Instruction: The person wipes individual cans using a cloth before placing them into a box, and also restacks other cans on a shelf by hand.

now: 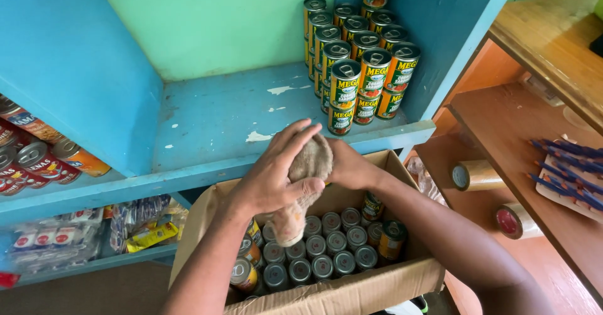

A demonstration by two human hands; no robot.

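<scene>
Head view, looking down at a blue shelf (pixel 213 123) and an open cardboard box (pixel 352 290) below its front edge. Both hands meet above the box and hold a tan cloth (pixel 304 183) between them. The left hand (pixel 270 177) lies over the cloth with its fingers (pixel 295 140) stretched out and close together, the thumb pressing the cloth from below. The right hand (pixel 348 164) is mostly hidden behind the cloth; whether its fingers are curled or spread cannot be told, though it touches the cloth's far side. The cloth's lower end hangs down toward the box.

Inside the box stand rows of upright tins (pixel 326 243) with grey lids, a few more leaning along the left and right walls. On the shelf, at its right rear, stacked tins (pixel 361 70) with green and yellow labels stand in two tiers against the blue side wall. Further tins (pixel 38 158) lie in the compartment at far left. To the right, two rolls of brown tape (pixel 477 175) rest on a wooden shelf (pixel 502 120).
</scene>
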